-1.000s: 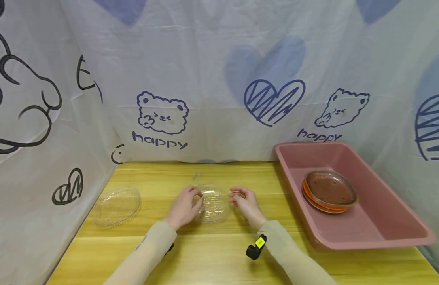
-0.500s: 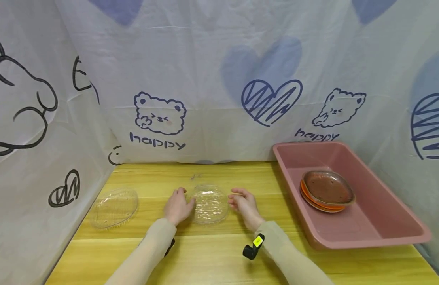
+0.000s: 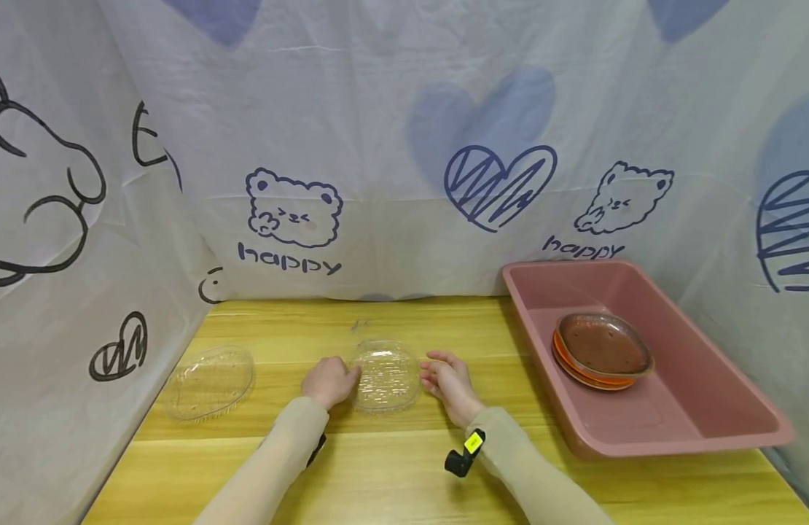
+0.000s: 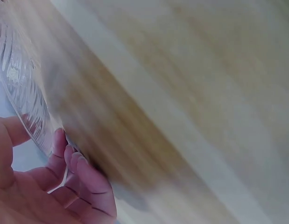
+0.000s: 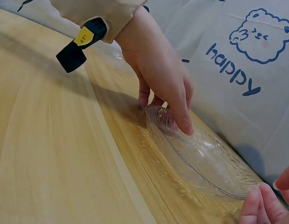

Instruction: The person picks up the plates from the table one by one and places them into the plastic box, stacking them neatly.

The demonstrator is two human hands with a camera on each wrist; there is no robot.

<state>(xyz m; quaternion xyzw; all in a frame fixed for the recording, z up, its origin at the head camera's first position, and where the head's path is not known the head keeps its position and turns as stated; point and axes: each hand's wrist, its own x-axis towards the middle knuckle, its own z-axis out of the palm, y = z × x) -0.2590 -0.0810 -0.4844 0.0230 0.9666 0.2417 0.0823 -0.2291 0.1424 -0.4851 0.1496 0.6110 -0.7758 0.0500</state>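
A clear ribbed dish (image 3: 387, 379) with a rounded outline stands near the middle of the wooden table, between both hands. My left hand (image 3: 329, 380) pinches its left rim, thumb over the inner side and fingers curled against the outside, as the right wrist view also shows with the left thumb inside the dish (image 5: 200, 149). At the opposite rim is my right hand (image 3: 449, 383), its fingers loosely bent and their fingertips (image 5: 258, 200) right at the dish's edge. The right thumb stays apart from them. In the left wrist view, the dish (image 4: 23, 88) slants up from the left fingers.
Another clear dish (image 3: 210, 384) lies at the table's left side. On the right, a pink basin (image 3: 719, 408) holds stacked orange plates (image 3: 562, 357) with a brown translucent dish (image 3: 604, 346) on top. A printed cloth (image 3: 391, 219) hangs behind the table (image 3: 391, 474).
My left hand has shifted left off the dish's near inner area to its left rim, and its fingers have curled down there. The right hand has hardly moved.
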